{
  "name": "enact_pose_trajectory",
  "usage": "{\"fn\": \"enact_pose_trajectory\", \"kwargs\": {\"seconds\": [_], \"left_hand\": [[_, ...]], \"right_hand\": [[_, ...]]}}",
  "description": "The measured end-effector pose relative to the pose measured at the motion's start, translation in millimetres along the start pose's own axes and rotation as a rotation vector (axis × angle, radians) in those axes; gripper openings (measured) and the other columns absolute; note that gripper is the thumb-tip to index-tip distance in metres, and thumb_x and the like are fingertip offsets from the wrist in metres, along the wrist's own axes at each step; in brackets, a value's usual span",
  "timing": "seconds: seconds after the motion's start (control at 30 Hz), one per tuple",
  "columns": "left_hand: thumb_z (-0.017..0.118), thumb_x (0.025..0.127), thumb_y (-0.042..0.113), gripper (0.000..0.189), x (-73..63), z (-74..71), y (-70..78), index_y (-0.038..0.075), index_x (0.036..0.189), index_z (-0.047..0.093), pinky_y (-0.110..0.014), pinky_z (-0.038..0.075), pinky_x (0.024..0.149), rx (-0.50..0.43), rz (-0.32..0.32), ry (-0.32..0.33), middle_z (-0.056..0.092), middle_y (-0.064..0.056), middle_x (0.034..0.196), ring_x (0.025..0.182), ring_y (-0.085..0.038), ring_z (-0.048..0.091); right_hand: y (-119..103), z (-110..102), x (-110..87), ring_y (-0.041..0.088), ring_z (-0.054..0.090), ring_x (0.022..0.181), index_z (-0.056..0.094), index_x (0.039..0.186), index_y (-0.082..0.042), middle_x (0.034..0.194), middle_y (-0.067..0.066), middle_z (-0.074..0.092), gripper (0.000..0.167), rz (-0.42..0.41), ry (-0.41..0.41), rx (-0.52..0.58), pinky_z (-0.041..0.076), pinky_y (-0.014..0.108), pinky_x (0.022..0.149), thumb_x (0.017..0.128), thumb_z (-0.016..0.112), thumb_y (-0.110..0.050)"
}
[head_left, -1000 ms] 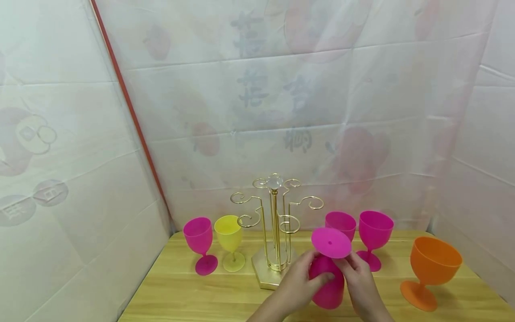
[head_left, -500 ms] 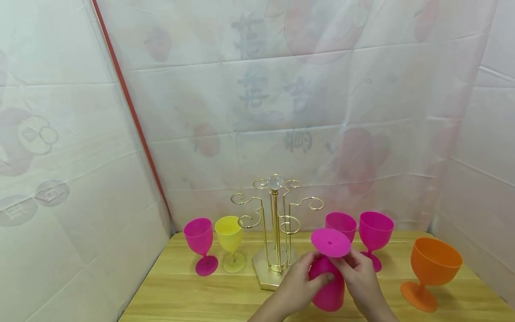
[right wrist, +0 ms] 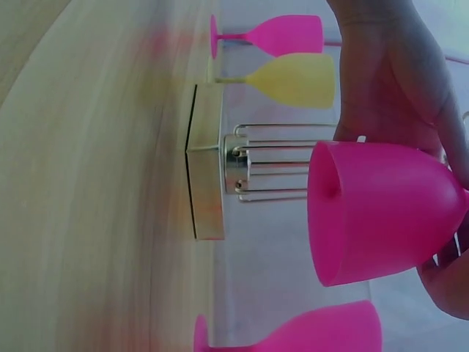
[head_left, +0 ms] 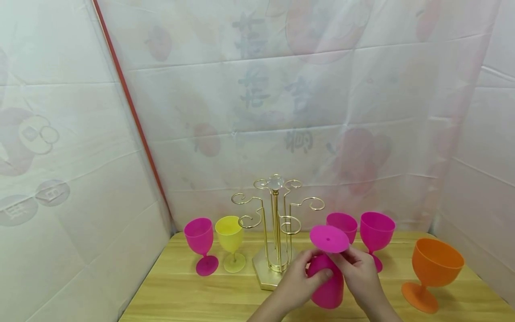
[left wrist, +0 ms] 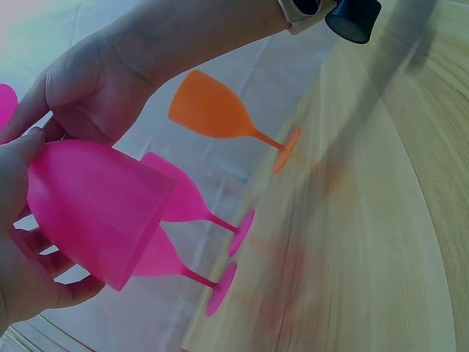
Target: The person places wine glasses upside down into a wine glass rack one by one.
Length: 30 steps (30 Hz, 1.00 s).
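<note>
Both hands hold a pink goblet (head_left: 329, 295) upside down above the table, its round foot on top and its rim facing down. My left hand (head_left: 295, 281) grips the bowl from the left, thumb across the near side. My right hand (head_left: 361, 279) pinches the stem just under the foot; the fingertips there are partly hidden. In the right wrist view the goblet's open mouth (right wrist: 326, 213) faces the tabletop, clear of it. Left of the hands stands a gold stemware rack (head_left: 263, 275) with curled wire arms and a clear ball on top. Nothing hangs from the arms.
A pink goblet (head_left: 199, 237) and a yellow goblet (head_left: 229, 235) stand upright left of the rack. Behind the hands are two more pink goblets (head_left: 377, 230), upright. An orange goblet (head_left: 436, 264) stands at the right of the wooden table (head_left: 193, 299). Printed white sheets surround it.
The held goblet has risen very slightly and shifted a touch left. My right hand's fingers have moved a little at the stem. The standing goblets and rack stay in place.
</note>
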State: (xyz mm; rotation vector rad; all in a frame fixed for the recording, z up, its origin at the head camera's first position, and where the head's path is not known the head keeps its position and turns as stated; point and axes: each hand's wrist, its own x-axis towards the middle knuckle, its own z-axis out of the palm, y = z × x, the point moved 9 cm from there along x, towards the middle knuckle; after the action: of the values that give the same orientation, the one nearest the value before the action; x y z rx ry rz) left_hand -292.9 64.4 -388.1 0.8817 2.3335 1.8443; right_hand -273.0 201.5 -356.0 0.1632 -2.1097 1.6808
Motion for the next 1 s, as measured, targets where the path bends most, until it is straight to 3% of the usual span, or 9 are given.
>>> {"fn": "enact_pose_trajectory", "kwargs": {"seconds": [0.27,0.57,0.83,1.0], "left_hand": [[0.067,0.090,0.046,0.055,2.9,-3.6,-6.4,0.029,0.140,0.051,-0.026,0.049,0.090,0.029,-0.026,0.027,0.057,0.013,0.126,0.117,-0.004,0.053],[0.078,0.084,0.031,0.067,1.3,-1.9,-14.1,0.028,0.143,0.046,-0.021,0.054,0.074,-0.079,-0.086,0.029,0.057,0.009,0.124,0.092,-0.003,0.062],[0.085,0.075,0.024,0.078,2.7,-5.1,-19.5,0.037,0.140,0.045,-0.023,0.056,0.073,-0.086,-0.114,0.083,0.054,0.010,0.128,0.097,-0.006,0.061],[0.085,0.075,0.024,0.076,3.8,-7.5,-19.6,0.036,0.139,0.046,-0.023,0.055,0.074,-0.098,-0.102,0.119,0.054,0.011,0.126,0.096,-0.007,0.061]], "right_hand": [[2.4,-2.7,7.4,0.006,0.069,0.089,0.067,0.122,-0.003,0.095,-0.006,0.074,0.031,0.017,0.028,0.027,0.057,0.021,0.076,0.096,0.065,-0.020],[5.1,-5.1,18.6,0.008,0.070,0.089,0.067,0.123,-0.005,0.094,-0.001,0.074,0.033,0.016,0.051,0.045,0.058,0.023,0.075,0.096,0.064,-0.023],[2.1,-4.1,28.5,0.010,0.069,0.087,0.068,0.123,-0.007,0.093,0.000,0.073,0.034,0.008,0.058,0.044,0.058,0.023,0.075,0.095,0.065,-0.026],[1.1,-2.1,32.2,0.010,0.069,0.086,0.068,0.122,-0.007,0.093,-0.002,0.073,0.034,0.000,0.068,0.055,0.058,0.023,0.075,0.094,0.067,-0.026]]}}
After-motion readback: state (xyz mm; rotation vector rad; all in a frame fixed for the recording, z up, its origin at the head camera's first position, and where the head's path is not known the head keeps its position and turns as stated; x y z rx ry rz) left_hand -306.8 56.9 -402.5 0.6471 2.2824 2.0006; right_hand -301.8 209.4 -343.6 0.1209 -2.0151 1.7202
